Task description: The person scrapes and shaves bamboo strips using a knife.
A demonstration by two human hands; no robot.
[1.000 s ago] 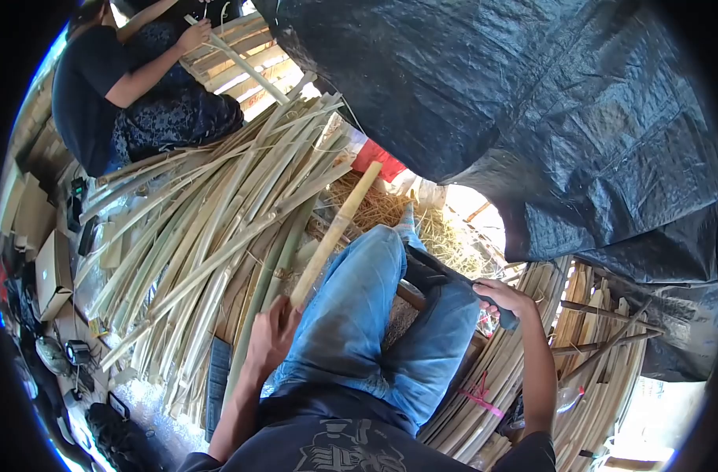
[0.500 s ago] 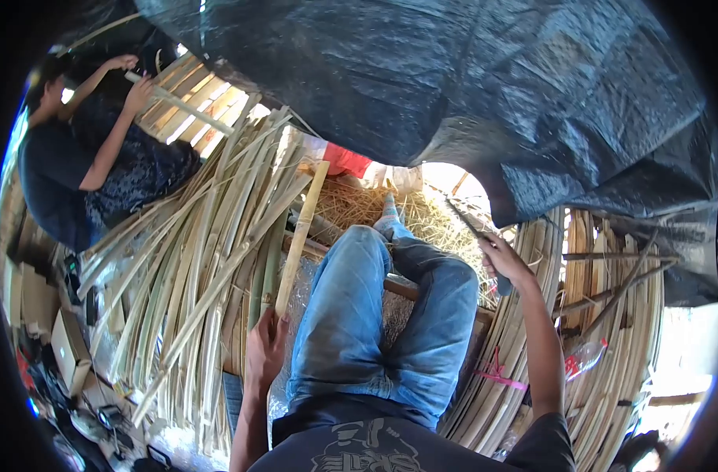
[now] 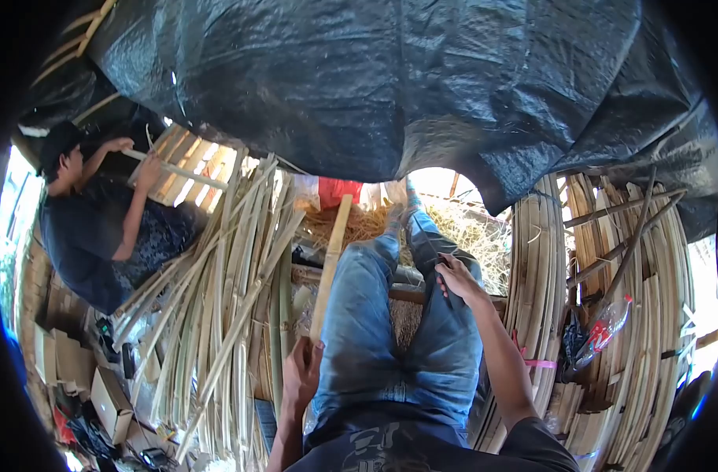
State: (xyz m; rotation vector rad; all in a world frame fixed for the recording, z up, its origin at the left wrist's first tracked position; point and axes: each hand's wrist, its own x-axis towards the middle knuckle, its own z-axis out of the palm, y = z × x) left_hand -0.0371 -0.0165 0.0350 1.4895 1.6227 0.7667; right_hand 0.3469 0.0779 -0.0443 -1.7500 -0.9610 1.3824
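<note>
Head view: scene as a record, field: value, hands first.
left hand: grips long, flat, pale-yellow bamboo strip by its lower end
right hand: grips slim dark tool over blue denim jeans
left side: loose heap of long tan-green bamboo strips
right side: bundle of long tan bamboo strips, bright-pink plastic tie
top: wrinkled black plastic sheet
far left: dark-clothed person holding thin pale strip

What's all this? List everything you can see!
Tarp: one, black, overhead
Loose bamboo strips: many, tan-green, left
Stacked strips: many, tan, right
Ribbon: one, pink, right stack
Plastic bottle: one, clear, right
Straw: heap, yellow, far centre
Cloth: one, red, beyond straw
Boxes: several, tan, lower left
Co-worker: one, dark-clothed, upper left
Held bamboo strip: one, tan, centre
Knife: one, dark, centre
Jeans: one pair, blue, centre
Left hand: one, bare, holding strip
Right hand: one, bare, gripping knife
</note>
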